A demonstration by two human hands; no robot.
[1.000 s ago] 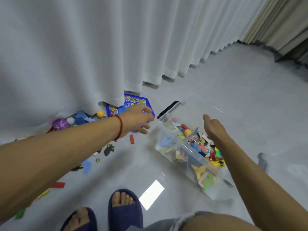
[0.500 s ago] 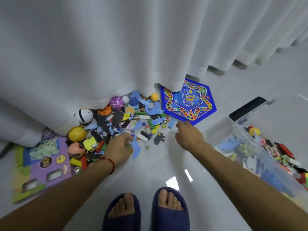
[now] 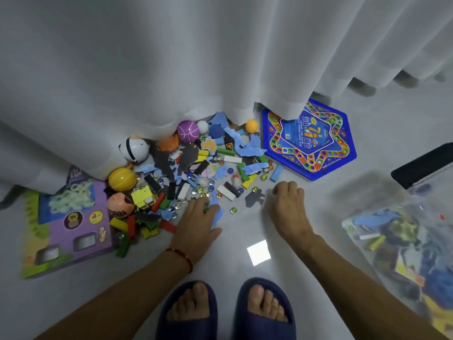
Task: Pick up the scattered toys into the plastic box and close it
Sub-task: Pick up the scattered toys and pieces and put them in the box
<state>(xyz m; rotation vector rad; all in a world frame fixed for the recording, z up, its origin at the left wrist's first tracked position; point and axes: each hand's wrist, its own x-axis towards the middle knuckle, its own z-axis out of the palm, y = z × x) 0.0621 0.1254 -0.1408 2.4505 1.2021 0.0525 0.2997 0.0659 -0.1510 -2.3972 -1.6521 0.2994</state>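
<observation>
A pile of scattered toys (image 3: 196,173) lies on the floor against the curtain: balls, coloured blocks, marbles, blue and black foam pieces. My left hand (image 3: 198,222) is at the pile's near edge, lying over a blue foam piece (image 3: 218,214), its fingers curled round small pieces with a green bit showing between them. My right hand (image 3: 286,204) hovers just right of a black foam piece (image 3: 253,198), knuckles up and fingers curled down; what is under them is hidden. The clear plastic box (image 3: 402,241), partly filled with toys, stands at the right.
A blue hexagonal game board (image 3: 308,141) lies partly under the white curtain (image 3: 171,57). A purple toy carton (image 3: 68,229) lies at the left. A black-edged clear lid (image 3: 424,165) is at the far right. My two feet in dark slippers (image 3: 225,312) stand below.
My view swung from the box to the toy pile. Both hands left the box and came down to the pile's near edge; the left closed on small pieces.
</observation>
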